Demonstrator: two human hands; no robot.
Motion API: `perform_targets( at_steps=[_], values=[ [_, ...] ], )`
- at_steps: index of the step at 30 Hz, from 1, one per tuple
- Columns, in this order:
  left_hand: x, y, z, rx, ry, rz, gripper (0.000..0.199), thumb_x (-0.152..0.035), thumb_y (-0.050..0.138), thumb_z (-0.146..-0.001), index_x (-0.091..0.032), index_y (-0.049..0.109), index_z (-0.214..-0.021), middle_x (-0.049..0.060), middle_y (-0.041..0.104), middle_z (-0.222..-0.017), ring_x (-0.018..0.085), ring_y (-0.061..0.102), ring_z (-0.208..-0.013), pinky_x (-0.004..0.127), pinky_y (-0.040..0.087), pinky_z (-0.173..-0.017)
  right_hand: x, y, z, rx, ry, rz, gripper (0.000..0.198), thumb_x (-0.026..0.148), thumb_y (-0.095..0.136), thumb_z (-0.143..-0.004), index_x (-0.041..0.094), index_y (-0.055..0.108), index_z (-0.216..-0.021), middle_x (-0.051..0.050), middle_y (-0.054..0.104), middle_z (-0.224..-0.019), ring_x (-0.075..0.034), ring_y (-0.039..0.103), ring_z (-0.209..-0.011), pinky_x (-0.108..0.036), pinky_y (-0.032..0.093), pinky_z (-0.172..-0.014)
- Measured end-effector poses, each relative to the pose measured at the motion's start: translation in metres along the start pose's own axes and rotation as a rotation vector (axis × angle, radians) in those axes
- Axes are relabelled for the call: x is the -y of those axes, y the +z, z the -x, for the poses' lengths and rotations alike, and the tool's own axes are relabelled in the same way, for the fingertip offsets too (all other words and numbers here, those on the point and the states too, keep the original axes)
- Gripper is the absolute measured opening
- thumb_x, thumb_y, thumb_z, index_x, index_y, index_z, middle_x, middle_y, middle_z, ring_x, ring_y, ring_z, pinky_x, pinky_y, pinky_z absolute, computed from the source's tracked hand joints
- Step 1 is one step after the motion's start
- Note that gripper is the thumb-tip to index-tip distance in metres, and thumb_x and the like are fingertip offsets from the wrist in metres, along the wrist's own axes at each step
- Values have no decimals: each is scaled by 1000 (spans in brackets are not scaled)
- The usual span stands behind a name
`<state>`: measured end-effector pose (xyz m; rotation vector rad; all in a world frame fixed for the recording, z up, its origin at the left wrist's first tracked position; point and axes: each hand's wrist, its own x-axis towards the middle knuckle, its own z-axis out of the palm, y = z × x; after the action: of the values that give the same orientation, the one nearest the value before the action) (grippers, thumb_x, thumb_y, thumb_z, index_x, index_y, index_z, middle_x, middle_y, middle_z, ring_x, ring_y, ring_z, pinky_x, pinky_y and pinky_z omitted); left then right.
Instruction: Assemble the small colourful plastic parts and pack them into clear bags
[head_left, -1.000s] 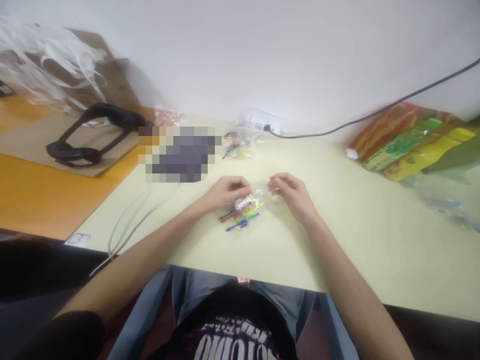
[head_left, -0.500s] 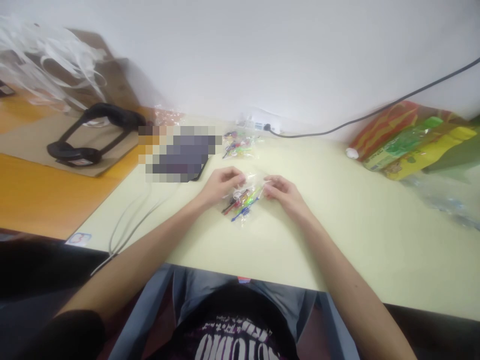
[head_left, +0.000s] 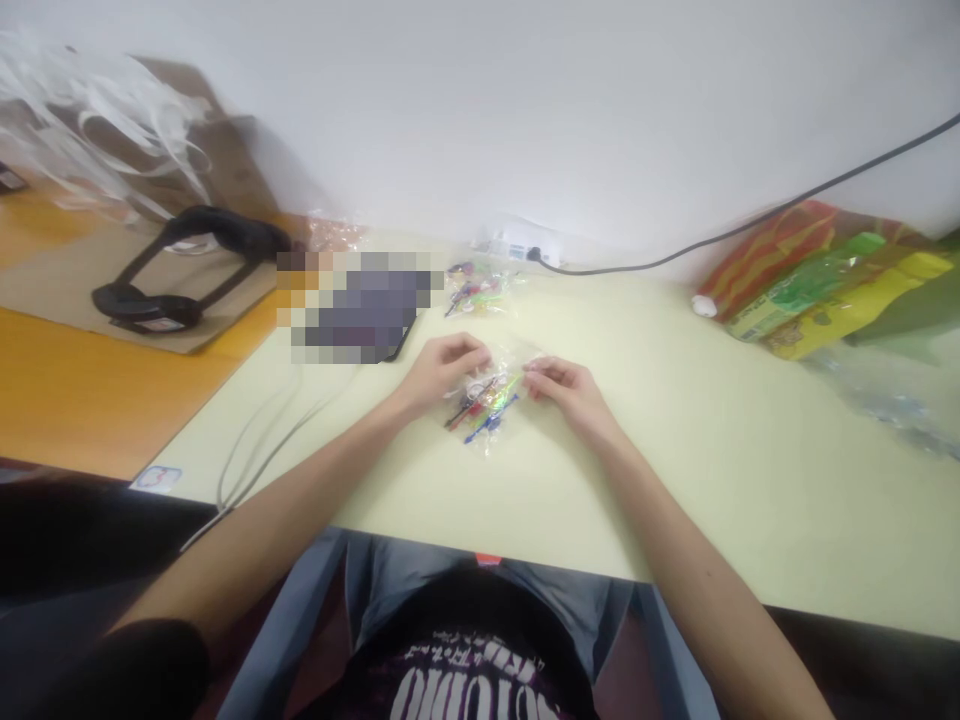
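Between my hands is a clear plastic bag point(head_left: 486, 412) holding several small coloured plastic pieces, blue, green, red and black, on the pale table. My left hand point(head_left: 448, 362) pinches the bag's upper left edge between thumb and fingers. At its right edge, my right hand point(head_left: 561, 385) is closed, with thumb and forefinger pressed together on the plastic. Farther back lies a second clear bag point(head_left: 480, 290) with similar coloured pieces, touched by neither hand.
A blurred-out dark tablet-like device point(head_left: 367, 310) lies to the left, with white cables point(head_left: 259, 450) trailing off the front edge. Black headgear point(head_left: 187, 270) rests on cardboard farther left. A power strip point(head_left: 517, 245) with a black cord stands by the wall; snack packets point(head_left: 832, 285) lie right.
My right hand has shifted slightly left and down along the bag's edge. The left hand stays in about the same place.
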<state>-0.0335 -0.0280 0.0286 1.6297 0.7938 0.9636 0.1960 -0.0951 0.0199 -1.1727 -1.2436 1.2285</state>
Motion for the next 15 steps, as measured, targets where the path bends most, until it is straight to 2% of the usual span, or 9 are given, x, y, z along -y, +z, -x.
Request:
perform_targets(
  at_steps=[15],
  values=[
    [-3,0,1,-4,-6,-15,33,-48,72,-87,-15,71,-84,5,71,-81,16,62,-75,29,49,-76,2,3,0,14,-10,13,41,58,79,-79,20,72,-94,0,66,-73,-15,59,-68,-30,49,-67]
  ],
)
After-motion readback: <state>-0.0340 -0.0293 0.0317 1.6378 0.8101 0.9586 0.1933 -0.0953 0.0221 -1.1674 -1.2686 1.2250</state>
